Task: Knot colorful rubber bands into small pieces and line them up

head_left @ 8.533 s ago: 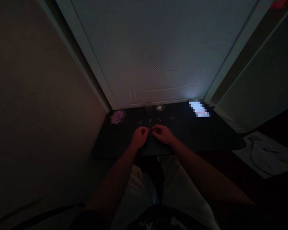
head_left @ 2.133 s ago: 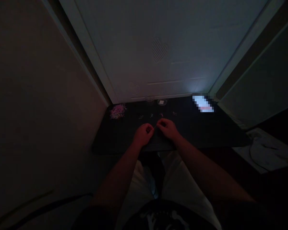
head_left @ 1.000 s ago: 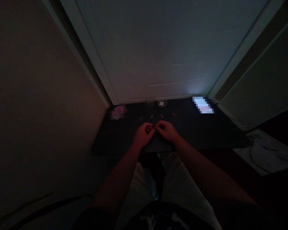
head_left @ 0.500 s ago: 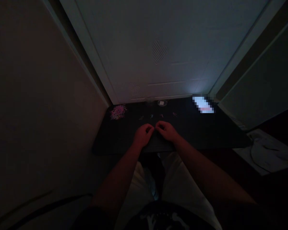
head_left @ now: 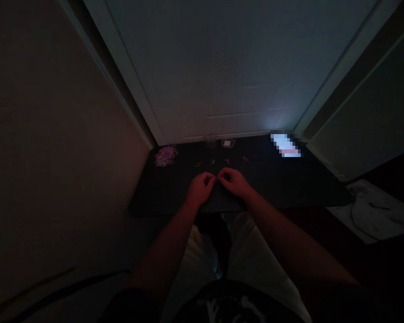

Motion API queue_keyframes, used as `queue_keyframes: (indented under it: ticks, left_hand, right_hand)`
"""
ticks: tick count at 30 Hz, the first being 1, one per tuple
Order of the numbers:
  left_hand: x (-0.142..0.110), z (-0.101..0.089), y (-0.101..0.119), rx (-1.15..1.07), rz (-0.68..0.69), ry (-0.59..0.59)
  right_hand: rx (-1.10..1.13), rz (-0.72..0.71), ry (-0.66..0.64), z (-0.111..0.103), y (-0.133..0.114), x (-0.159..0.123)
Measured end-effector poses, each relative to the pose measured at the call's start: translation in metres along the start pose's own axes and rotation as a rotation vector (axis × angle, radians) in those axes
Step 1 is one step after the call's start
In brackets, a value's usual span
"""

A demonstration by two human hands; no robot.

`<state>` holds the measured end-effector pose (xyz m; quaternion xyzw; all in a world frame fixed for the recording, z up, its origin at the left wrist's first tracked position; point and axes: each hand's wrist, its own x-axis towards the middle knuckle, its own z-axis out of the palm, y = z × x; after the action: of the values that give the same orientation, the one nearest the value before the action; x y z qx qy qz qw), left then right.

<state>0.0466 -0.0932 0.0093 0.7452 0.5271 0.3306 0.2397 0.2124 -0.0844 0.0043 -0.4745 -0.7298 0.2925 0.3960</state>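
Over the front middle of a dark table (head_left: 289, 188), my left hand (head_left: 201, 187) and my right hand (head_left: 234, 181) face each other with thumb and forefinger pinched. Their fingertips nearly meet, and anything between them is too small and dim to make out. Just beyond my hands lie several small thin pieces in a row: a greenish one (head_left: 198, 164), a bluish one (head_left: 213, 162), a pinkish one (head_left: 226, 161) and a dim one (head_left: 245, 159). A tangled heap of pink and purple thin pieces (head_left: 166, 155) sits at the table's far left.
Against the pale panel (head_left: 175, 67) behind the table stand a clear round container (head_left: 210, 139) and a small round dish with a white label (head_left: 227, 143). A glowing, pixelated screen (head_left: 285, 146) lies at the back right. A pale sheet (head_left: 377, 213) is on the floor at right.
Both hands stay pinched almost in the same place, with the fingertips shifting only slightly. The view has tilted a little.
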Motion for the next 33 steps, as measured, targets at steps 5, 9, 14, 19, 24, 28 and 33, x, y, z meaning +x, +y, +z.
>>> queue_keyframes:
  ticks: [5, 9, 14, 19, 24, 28, 33]
  left_hand:
    - [0.0004, 0.0, -0.0008, -0.002, 0.016, 0.004]
    - [-0.0001, -0.0001, -0.0002, 0.008, 0.014, 0.001]
    - [0.0003, 0.0003, -0.0007, 0.014, 0.02, 0.0]
    - [0.0004, 0.0008, -0.0021, 0.019, 0.039, -0.002]
    - [0.0, 0.0001, -0.0003, 0.026, 0.043, 0.001]
    - [-0.0003, -0.0002, 0.0003, 0.027, 0.039, -0.014]
    - [0.0001, 0.0015, -0.0032, 0.019, 0.054, 0.009]
  right_hand:
    - [0.024, -0.006, 0.021, 0.0004, 0.0012, -0.0002]
    - [0.053, -0.002, 0.018, 0.0014, 0.0046, 0.0003]
    - [0.08, 0.015, 0.025, 0.0009, 0.0043, -0.0001]
    - [0.046, 0.005, 0.041, -0.0004, 0.001, -0.0005]
    - [0.034, -0.026, 0.054, 0.0004, 0.0026, 0.0005]
    - [0.02, -0.021, 0.05, 0.0008, 0.0044, 0.0008]
    - [0.038, -0.012, 0.028, 0.0004, 0.0028, -0.0003]
